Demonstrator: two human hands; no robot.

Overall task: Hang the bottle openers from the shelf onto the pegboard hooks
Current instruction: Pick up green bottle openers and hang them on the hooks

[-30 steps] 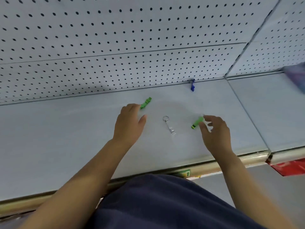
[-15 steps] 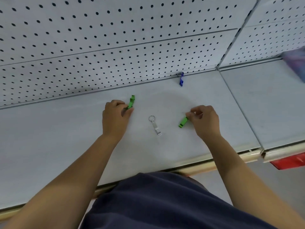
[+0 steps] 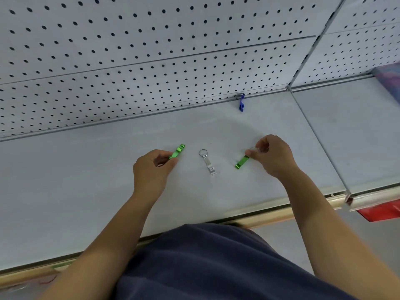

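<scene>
Thumb and forefinger of our left hand (image 3: 151, 169) pinch the near end of a slim green metal bottle opener (image 3: 177, 151), whose far end points up and right over the white shelf (image 3: 86, 169). Our right hand (image 3: 275, 156) pinches the ring end of a second green metal bottle opener (image 3: 242, 162); whether its body touches the shelf we cannot tell. Between them a silver metal bottle opener (image 3: 208, 164) with a key ring lies flat. A blue bottle opener (image 3: 241, 103) rests at the shelf's back edge, against the foot of the white perforated pegboard (image 3: 151, 72). Our dark blue shirt (image 3: 216, 267) shows below.
</scene>
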